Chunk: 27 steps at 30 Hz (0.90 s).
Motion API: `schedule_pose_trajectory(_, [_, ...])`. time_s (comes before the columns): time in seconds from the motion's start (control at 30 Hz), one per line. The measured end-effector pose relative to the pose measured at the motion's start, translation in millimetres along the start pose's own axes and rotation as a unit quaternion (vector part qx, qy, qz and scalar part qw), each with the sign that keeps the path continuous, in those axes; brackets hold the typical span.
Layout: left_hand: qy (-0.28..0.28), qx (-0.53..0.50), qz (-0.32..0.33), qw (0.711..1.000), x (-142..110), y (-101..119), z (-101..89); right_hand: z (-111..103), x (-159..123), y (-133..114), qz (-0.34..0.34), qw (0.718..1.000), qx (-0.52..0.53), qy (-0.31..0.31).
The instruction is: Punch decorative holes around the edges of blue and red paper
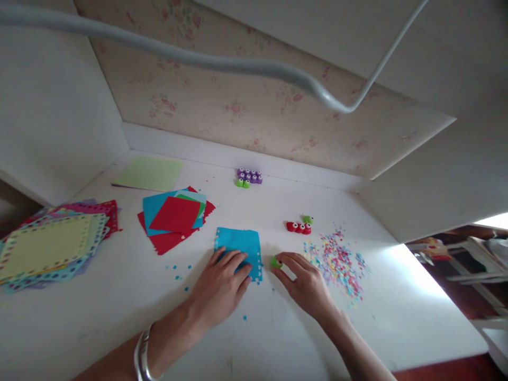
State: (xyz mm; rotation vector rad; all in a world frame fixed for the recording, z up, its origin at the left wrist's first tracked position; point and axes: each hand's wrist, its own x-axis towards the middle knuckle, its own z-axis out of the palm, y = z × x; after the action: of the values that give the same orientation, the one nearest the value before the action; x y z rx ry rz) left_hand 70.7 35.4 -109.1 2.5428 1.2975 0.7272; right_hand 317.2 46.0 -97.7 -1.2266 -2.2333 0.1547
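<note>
A sheet of blue paper (238,242) lies on the white table, with small shapes punched along its left and right edges. My left hand (222,280) rests on its lower part, fingers spread and lying flat. Just off the paper's right edge, my right hand (304,280) pinches a small green craft punch (275,262) between thumb and fingers. Beyond that hand stand a row of red craft punches (298,227) and another green punch (307,219). Small blue cut-outs (177,277) are scattered left of my left hand.
Purple punches (250,175) stand near the back wall with two green ones. Colourful confetti (343,259) spreads at the right. Red and blue sheets (174,214), a pale green sheet (148,173) and a stack of punched papers (47,243) lie left. A white cable hangs above.
</note>
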Motion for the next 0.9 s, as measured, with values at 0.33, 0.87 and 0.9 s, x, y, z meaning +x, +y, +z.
schedule_pose_trajectory(0.33, [-0.025, 0.002, -0.002, 1.000, -0.1, -2.7, 2.2, -40.7, 26.4, 29.1, 0.163, 0.979, 0.106, 0.058])
schedule_pose_trajectory(0.87, [-0.017, -0.009, 0.002, 1.000, 0.6, -6.3, 2.8, -53.9, 94.0, 153.1, 0.215, 0.962, -0.136, -0.102])
schedule_pose_trajectory(0.9, [-0.017, -0.010, 0.002, 1.000, 0.6, -6.5, 3.0, -53.2, 93.7, 154.6, 0.213, 0.960, -0.141, -0.111])
